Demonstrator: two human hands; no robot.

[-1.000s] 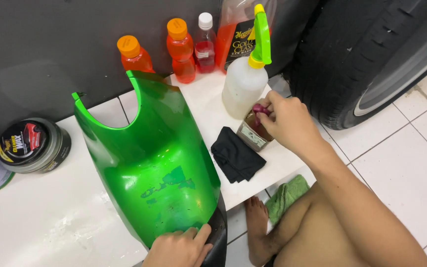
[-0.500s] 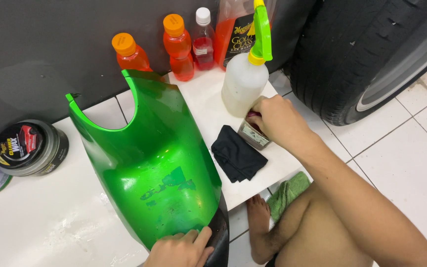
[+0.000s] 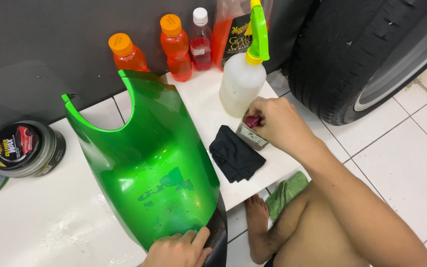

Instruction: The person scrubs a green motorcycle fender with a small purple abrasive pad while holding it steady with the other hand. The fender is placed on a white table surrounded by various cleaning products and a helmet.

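Observation:
A glossy green curved body panel (image 3: 149, 158) stands upright on the white tiled floor, with faint smears on its lower face. My left hand (image 3: 179, 249) grips its bottom edge at the near side. My right hand (image 3: 273, 121) is closed over the dark red cap of a small bottle (image 3: 251, 136) that stands on a white board (image 3: 208, 109). A folded black cloth (image 3: 235, 154) lies just left of that bottle. A white spray bottle with a green trigger (image 3: 243, 81) stands right behind my right hand.
Three orange-red bottles (image 3: 176, 47) and a large jug of orange liquid (image 3: 233, 29) line the dark wall. A round wax tin (image 3: 25, 148) sits at the left. A car tyre (image 3: 366, 54) fills the upper right. A green rag (image 3: 285, 193) lies by my foot (image 3: 258, 217).
My right hand has dropped from the spray bottle's base onto the small bottle's cap and closed over it. The left hand and the green panel stay put.

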